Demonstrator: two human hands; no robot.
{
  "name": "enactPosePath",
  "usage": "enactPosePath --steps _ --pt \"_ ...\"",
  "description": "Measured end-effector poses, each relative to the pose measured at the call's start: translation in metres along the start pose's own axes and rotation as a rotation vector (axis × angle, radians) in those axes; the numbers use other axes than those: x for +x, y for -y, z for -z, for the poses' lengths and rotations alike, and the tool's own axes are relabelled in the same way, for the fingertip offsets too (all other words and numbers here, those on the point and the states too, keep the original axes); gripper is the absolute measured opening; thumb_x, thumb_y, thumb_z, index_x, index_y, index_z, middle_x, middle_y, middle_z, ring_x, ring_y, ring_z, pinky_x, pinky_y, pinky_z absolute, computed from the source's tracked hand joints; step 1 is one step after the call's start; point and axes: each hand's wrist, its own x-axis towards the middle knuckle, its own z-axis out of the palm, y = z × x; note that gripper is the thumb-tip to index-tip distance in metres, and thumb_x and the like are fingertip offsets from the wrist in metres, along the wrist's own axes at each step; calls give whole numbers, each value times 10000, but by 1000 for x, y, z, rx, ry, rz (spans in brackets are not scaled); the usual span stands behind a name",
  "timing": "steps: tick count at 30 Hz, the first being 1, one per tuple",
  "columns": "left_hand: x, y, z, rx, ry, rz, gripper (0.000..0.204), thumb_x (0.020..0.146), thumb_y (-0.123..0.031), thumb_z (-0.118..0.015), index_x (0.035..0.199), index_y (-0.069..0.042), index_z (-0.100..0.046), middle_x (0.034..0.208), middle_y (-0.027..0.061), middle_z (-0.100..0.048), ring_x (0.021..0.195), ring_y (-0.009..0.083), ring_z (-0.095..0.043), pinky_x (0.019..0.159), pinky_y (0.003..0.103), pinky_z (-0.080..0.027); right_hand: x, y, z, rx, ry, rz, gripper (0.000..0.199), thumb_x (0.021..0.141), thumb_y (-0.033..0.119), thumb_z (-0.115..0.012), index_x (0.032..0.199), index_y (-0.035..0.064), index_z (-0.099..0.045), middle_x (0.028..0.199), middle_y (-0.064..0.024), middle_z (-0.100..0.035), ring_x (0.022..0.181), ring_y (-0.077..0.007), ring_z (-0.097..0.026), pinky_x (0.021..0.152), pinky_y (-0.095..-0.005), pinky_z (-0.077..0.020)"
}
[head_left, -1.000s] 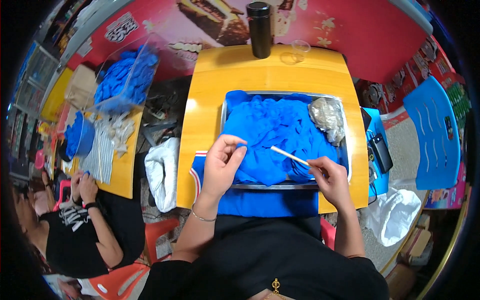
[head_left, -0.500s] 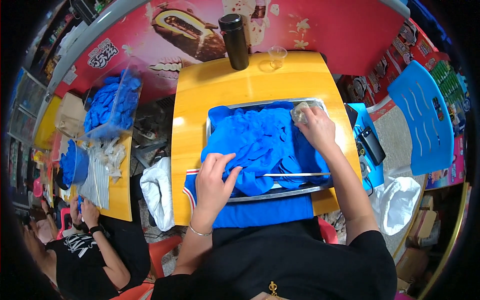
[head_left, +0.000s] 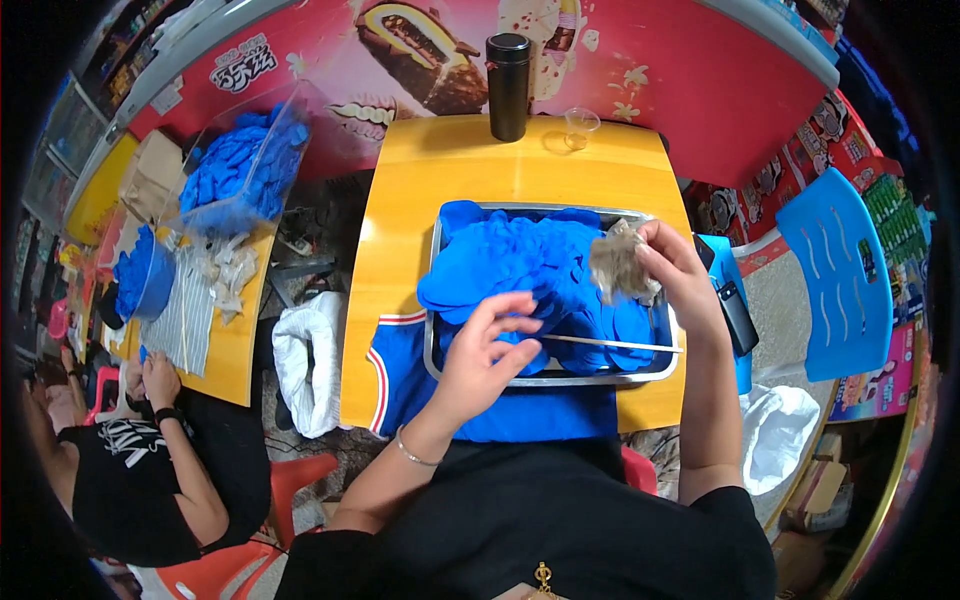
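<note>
A metal tray (head_left: 650,378) holds a heap of flat, rounded blue pieces (head_left: 490,255). At the tray's far right, my right hand (head_left: 682,268) pinches a crumpled, greyish-brown, thin sheet-like wad (head_left: 618,265), which hangs over the blue pieces. My left hand (head_left: 488,345) hovers above the near left part of the heap with its fingers apart and nothing in them. Beside its fingertips, a thin white stick (head_left: 615,343) lies across the near side of the tray, reaching over the right rim. Beneath the tray is a blue cloth with red and white trim (head_left: 395,375).
On the yellow table (head_left: 420,160), a black bottle (head_left: 508,90) and a clear cup (head_left: 580,130) stand at the back. A blue chair (head_left: 835,270) and white sack (head_left: 780,440) are to the right. At left, a co-worker (head_left: 150,470) sits by a clear bin (head_left: 240,170) of blue pieces.
The wad in my right hand is raised and more spread out. My left hand has drawn back from the blue pieces, its fingers more extended. The whole view has shifted slightly.
</note>
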Motion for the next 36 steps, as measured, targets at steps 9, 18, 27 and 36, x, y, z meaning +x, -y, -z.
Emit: enactPosePath --steps 9,18,27,36 --pt "1 22 -26 -396 -24 45 370 865 -143 -616 1176 -22 -457 1051 47 -567 1017 119 -536 796 268 -484 -48 11 -55 -13 224 41 145 882 111 -531 983 29 -468 900 -23 -510 811 -77 -489 718 -227 -417" --pt "-6 -16 -20 520 131 -126 549 743 28 -641 1207 -31 -354 928 112 -618 833 164 -618 744 292 -490 -48 1 -92 -504 105 212 534 718 229 -735 1159 23 -515 913 -106 -599 823 -158 -589 690 -285 -474" --pt "-11 13 -16 -404 81 208 286 908 -80 -515 1170 -52 -403 801 8 -522 730 69 -503 674 222 -412 -54 -2 -61 -55 225 74 228 755 210 -701 783 41 -552 693 -70 -585 615 -85 -523 537 -258 -422" --pt "-9 37 -21 -817 -20 292 469 949 -458 -366 1218 -81 -444 1188 80 -529 1153 172 -474 984 350 -386 -49 23 -71 -364 212 143 229 797 243 -651 817 28 -575 662 -122 -588 604 -211 -612 549 -301 -452"
